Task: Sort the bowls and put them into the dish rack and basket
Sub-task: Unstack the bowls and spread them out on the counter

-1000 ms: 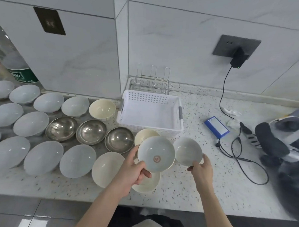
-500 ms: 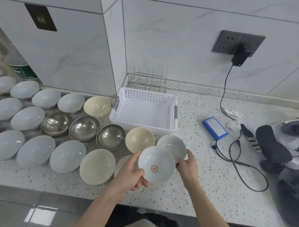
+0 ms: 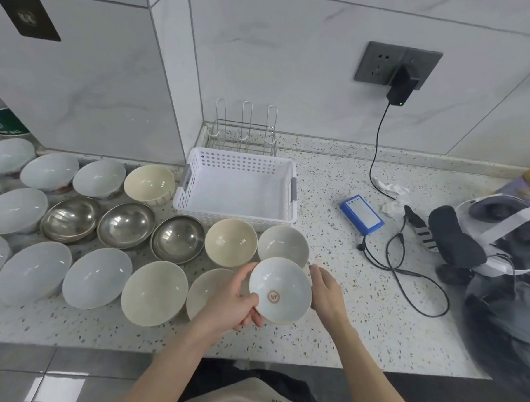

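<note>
Your left hand point(image 3: 232, 302) grips pale bowl with red mark point(image 3: 279, 291) at its left rim, thumb inside, fingers curled beneath. Your right hand point(image 3: 326, 290) rests against bowl's right edge, fingers together; whether it grips, cannot tell. Bowl tilts toward you above counter point(image 3: 358, 320), just in front of grey-white bowl point(image 3: 283, 242). White basket point(image 3: 238, 189) sits behind, wire dish rack point(image 3: 245, 133) behind that, against wall. More bowls lie to your left.

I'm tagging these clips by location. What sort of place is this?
Probably a home kitchen: a speckled countertop against tiled walls, many bowls laid out, a wire dish rack behind a white basket.
</note>
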`<state>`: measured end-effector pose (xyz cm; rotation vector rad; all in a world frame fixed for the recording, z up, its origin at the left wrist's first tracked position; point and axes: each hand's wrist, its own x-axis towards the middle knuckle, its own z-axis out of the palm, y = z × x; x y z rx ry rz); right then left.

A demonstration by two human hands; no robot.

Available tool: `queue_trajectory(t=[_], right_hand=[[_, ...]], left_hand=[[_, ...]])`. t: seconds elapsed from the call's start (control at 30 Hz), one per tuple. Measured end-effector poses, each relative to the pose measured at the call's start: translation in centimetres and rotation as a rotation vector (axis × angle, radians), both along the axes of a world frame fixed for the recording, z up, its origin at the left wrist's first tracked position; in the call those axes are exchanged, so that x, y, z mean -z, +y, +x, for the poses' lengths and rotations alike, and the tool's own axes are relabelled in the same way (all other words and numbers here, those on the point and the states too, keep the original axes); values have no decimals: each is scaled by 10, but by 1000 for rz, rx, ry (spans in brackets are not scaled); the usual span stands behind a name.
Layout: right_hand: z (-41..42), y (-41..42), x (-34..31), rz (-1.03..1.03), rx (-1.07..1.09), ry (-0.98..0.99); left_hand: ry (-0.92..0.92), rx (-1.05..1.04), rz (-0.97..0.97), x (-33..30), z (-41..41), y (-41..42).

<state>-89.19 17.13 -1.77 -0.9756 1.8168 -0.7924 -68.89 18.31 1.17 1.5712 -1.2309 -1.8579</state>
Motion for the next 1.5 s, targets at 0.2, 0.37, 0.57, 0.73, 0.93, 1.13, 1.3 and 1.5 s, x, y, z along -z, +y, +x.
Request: queue_trajectory(t=[0.2, 0.37, 0.57, 0.73, 0.93, 1.13, 1.3, 1.5], right_hand=[[-21, 42, 0, -106, -91, 26], [-24, 54, 10, -91, -172, 159], [-20, 62, 22, -51, -226, 230], [-12, 59, 27, -20, -223, 224], [-4, 50, 23, 18, -240, 238], [2, 48, 22, 54, -187, 237], [13, 44, 6, 172, -163, 438], [58, 22, -37, 54, 169, 626]], left_hand=[[-12, 44, 1, 6, -15, 2], [-131, 152, -41, 11, -22, 12], [-402, 205, -170, 13, -21, 16], [-517, 174, -265, 10, -16, 17], [-443, 95, -203, 7, 0, 11], [-374, 12, -168, 11, 26, 14], [-240, -123, -133, 11, 57, 17], [-163, -310, -182, 1, 135, 20]])
